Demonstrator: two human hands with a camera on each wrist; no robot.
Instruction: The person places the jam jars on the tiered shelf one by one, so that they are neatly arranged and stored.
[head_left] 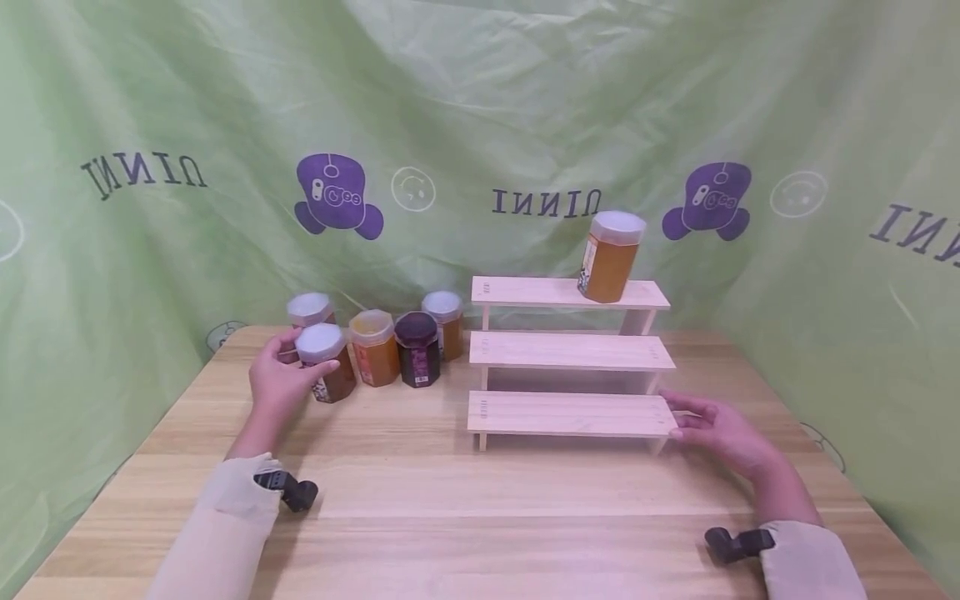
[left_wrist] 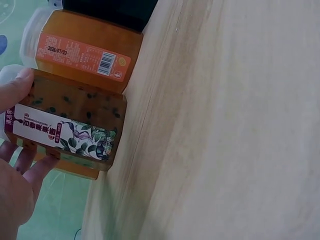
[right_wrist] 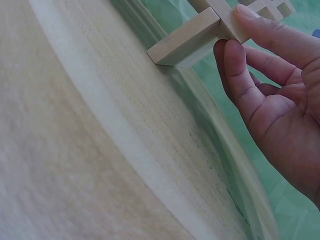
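Left of the three-tier wooden shelf [head_left: 573, 350], the left hand [head_left: 279, 379] grips the passion-fruit jam jar [head_left: 342, 382] near its top, thumb and fingers on opposite sides, while the right hand [head_left: 720, 429] pinches the right end of that shelf's bottom tier [head_left: 566, 414]. Filled, the jar is likely rather heavy, rigid and slick-sided, perhaps breakable; its faceted body below the lid [head_left: 321, 339] should give the surest hold.

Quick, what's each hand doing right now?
Left hand: holding a white-lidded jar.
Right hand: pinching the bottom wooden shelf at its end.
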